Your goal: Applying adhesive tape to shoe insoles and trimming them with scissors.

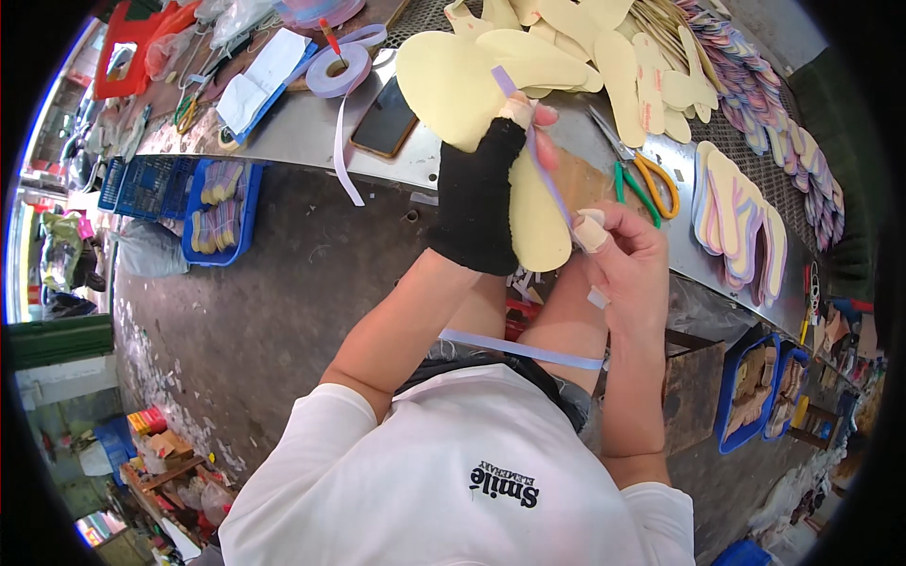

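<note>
A pale yellow insole (pixel 543 231) is gripped by my left hand (pixel 481 170), which wears a black fingerless glove. The hand hides the insole's middle; its wide end appears up and to the left. Along the insole runs a narrow purple tape (pixel 555 189), pressed under my left thumb. My right hand (pixel 630 259) pinches the same tape near the insole's narrow end, with pale wraps on its fingertips. Across my lap hangs a length of light purple tape (pixel 519 349).
Scissors with orange and green handles (pixel 651 184) lie right of my hands. Loose insoles (pixel 618 85) heap behind, and stacked colourful ones (pixel 741 217) sit right. Left are a phone (pixel 385 118), a tape roll (pixel 338 71) and a blue basket (pixel 250 212) below the metal table edge.
</note>
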A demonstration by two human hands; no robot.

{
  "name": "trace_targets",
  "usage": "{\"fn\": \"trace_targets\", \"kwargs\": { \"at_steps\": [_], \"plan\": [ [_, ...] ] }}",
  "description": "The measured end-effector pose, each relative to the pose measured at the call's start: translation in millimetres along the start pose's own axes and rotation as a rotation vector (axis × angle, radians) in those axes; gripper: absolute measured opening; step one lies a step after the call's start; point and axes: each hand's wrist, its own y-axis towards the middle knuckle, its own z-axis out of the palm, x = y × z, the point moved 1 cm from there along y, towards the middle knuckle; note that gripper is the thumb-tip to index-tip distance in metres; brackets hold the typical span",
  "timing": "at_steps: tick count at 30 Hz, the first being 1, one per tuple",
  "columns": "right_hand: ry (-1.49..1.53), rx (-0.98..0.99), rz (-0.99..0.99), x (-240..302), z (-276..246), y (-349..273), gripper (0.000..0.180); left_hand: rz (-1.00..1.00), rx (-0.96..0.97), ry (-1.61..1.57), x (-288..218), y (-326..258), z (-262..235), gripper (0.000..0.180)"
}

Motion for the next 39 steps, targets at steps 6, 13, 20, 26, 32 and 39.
{"fn": "trace_targets", "kwargs": {
  "at_steps": [6, 13, 20, 26, 32, 39],
  "plan": [
    [0.005, -0.012, -0.003, -1.8, 0.4, -5.7, 0.008, 0.130, -0.026, 0.108, -0.1, -2.0, 6.8, 0.019],
    [-0.061, 0.031, -0.058, 3.8, -5.8, -0.4, 0.008, 0.162, -0.002, 0.098, -0.3, -0.5, 6.6, 0.017],
    [-0.008, -0.029, -0.113, -2.9, 15.7, -9.0, 0.007, 0.166, -0.036, 0.068, 6.1, -0.3, 4.5, 0.016],
    [-0.319, 0.053, -0.134, -5.5, 7.8, -5.9, 0.012, 0.001, 0.041, 0.077, 7.0, 2.1, -1.1, 0.021],
    [-0.479, 0.091, -0.300, -2.1, 16.1, 13.6, 0.010, -0.090, 0.049, -0.093, 5.9, -8.1, 9.4, 0.022],
    [-0.104, 0.105, -0.162, -17.4, 11.5, 10.7, 0.011, -0.038, -0.009, 0.204, 16.4, -1.2, 0.8, 0.025]
  ]
}}
